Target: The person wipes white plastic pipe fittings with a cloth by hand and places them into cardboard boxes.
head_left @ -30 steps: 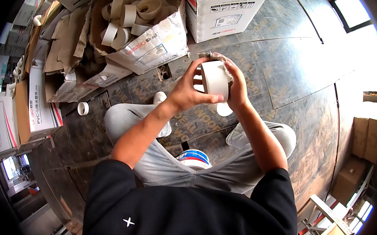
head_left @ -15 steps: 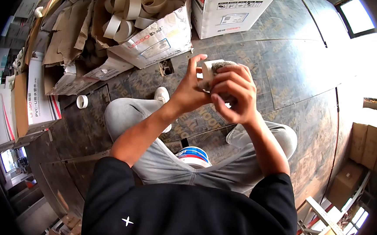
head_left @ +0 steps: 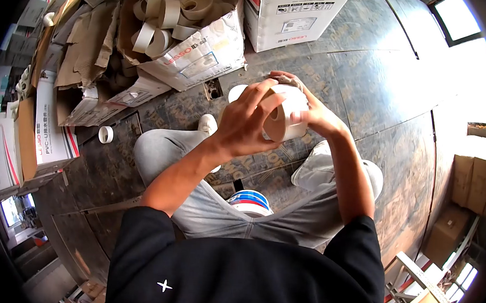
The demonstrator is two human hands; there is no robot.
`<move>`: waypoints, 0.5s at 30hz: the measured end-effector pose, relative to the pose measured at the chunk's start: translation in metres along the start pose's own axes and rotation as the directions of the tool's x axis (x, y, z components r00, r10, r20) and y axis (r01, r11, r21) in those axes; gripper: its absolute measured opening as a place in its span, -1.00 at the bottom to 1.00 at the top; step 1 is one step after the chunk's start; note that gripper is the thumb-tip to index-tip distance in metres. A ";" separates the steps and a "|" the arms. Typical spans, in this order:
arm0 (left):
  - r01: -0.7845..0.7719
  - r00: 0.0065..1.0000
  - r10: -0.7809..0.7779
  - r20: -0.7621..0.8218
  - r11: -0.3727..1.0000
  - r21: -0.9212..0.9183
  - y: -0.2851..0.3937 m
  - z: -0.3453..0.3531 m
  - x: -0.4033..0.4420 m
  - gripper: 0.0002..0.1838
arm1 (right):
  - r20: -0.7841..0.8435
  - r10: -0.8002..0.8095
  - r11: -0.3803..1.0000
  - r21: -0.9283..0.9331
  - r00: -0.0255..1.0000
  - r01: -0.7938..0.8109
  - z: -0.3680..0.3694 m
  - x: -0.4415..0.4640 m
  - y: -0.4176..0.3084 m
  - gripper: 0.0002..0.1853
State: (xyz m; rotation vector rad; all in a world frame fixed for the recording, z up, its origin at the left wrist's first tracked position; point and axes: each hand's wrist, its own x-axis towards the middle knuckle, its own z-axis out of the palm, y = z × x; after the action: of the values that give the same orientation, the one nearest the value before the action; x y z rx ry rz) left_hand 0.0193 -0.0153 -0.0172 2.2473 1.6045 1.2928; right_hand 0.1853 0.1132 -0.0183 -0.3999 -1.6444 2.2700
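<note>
white ring [head_left: 294, 107] turned since earlier, between both hands [head_left: 245, 120], gripped by them

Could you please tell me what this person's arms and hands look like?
The left hand and right hand are bare, without gloves, and the forearms show no watch or cables. Short black sleeves end near the elbows, on a black top with a white four-pointed mark.

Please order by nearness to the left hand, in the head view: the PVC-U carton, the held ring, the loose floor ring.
1. Held ring: against the left hand.
2. Loose floor ring: out to the left.
3. PVC-U carton: farther left.
</note>
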 end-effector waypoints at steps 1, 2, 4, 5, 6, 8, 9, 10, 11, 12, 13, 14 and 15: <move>-0.021 1.000 0.021 -0.017 1.000 0.007 -0.002 0.000 0.001 0.20 | -0.018 0.050 0.997 -0.049 0.999 -0.051 0.004 -0.003 -0.010 0.11; -0.020 1.000 0.020 -0.018 1.000 0.007 -0.003 0.001 0.000 0.20 | -0.017 0.051 0.997 -0.050 0.999 -0.052 0.008 -0.003 -0.015 0.11; 0.037 0.997 -0.040 -0.060 0.998 -0.045 -0.004 0.003 -0.001 0.27 | -0.117 0.043 0.993 -0.105 0.992 -0.055 0.015 -0.003 -0.017 0.07; 0.038 0.997 -0.041 -0.063 0.998 -0.043 -0.002 0.003 0.001 0.27 | -0.175 0.023 0.992 -0.119 0.984 -0.044 0.018 -0.003 -0.015 -0.01; 0.089 0.996 -0.090 -0.023 0.996 -0.024 0.002 0.002 0.003 0.32 | -0.171 0.022 0.992 -0.119 0.985 -0.043 0.018 -0.002 -0.009 -0.01; 0.132 0.991 -0.132 0.014 0.991 -0.006 0.006 0.003 0.004 0.38 | -0.277 -0.008 0.999 -0.042 0.961 -0.003 0.013 0.000 0.002 -0.12; 0.342 0.938 -0.328 0.113 0.928 -0.149 0.007 0.005 0.001 0.41 | -0.321 -0.012 0.999 0.041 0.947 0.027 0.013 0.001 0.002 -0.24; 0.541 0.839 -0.491 0.235 0.799 -0.262 0.008 0.009 -0.002 0.44 | -0.366 0.005 0.986 0.154 0.931 0.055 0.012 0.003 0.003 -0.37; 0.542 0.834 -0.462 0.301 0.785 -0.300 0.008 0.015 -0.003 0.47 | -0.375 0.000 0.985 0.162 0.927 0.066 0.011 0.005 0.003 -0.43; 0.405 0.914 -0.367 0.175 0.857 -0.319 0.009 0.025 -0.003 0.42 | -0.384 -0.010 0.982 0.170 0.923 0.081 0.010 0.008 0.003 -0.49; 0.432 0.901 -0.402 0.164 0.798 -0.419 0.007 0.030 -0.003 0.42 | -0.371 0.000 0.982 0.174 0.929 0.069 0.004 0.010 0.011 -0.51; 0.453 0.884 -0.439 0.158 0.726 -0.517 0.006 0.034 -0.004 0.43 | -0.359 0.015 0.982 0.179 0.933 0.053 -0.002 0.009 0.020 -0.53; 0.551 0.821 -0.524 0.227 0.625 -0.553 0.005 0.036 -0.005 0.43 | -0.368 0.034 0.985 0.168 0.929 0.031 0.004 0.004 0.014 -0.49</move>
State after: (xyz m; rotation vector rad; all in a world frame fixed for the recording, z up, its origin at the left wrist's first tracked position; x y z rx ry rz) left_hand 0.0464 -0.0080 -0.0403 1.2623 1.4075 1.3005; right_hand 0.1786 0.1075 -0.0308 -0.7352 -1.2503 2.1501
